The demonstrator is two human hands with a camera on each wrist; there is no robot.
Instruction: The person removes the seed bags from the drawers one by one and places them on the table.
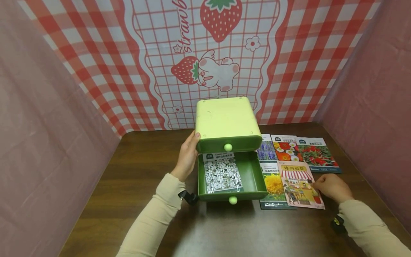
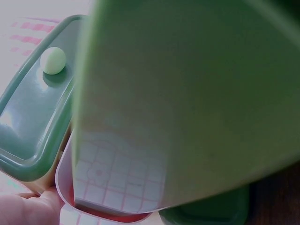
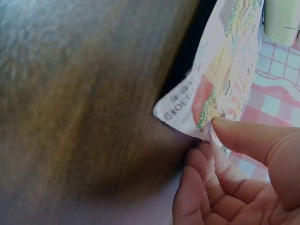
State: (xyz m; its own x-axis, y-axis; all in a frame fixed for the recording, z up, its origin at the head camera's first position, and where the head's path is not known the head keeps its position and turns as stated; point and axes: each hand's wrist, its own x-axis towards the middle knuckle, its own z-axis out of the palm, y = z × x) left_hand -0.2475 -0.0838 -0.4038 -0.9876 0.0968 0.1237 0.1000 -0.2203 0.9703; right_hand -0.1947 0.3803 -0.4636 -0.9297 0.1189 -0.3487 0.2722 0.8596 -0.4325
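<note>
A small green drawer box [image 1: 226, 117] with a pale yellow-green top stands on the table, its lower drawer [image 1: 252, 175] pulled out. Inside that drawer lies a seed packet with white flowers [image 1: 223, 175]. My left hand [image 1: 187, 157] holds the left side of the box, thumb near its front top corner. On the right, my right hand [image 1: 334, 187] pinches the edge of a pink seed packet [image 1: 298, 182] with a striped awning picture. In the right wrist view the packet's edge sits between thumb and fingers. The upper drawer [image 1: 212, 145] is closed.
Under and behind the pink packet lie a yellow-flower packet [image 1: 273, 185], a purple-flower packet [image 1: 266, 150], an orange-and-white-flower packet [image 1: 287, 151] and a red-flower packet [image 1: 319, 153]. A checked strawberry cloth [image 1: 179, 100] hangs behind the wooden table [image 1: 138, 164].
</note>
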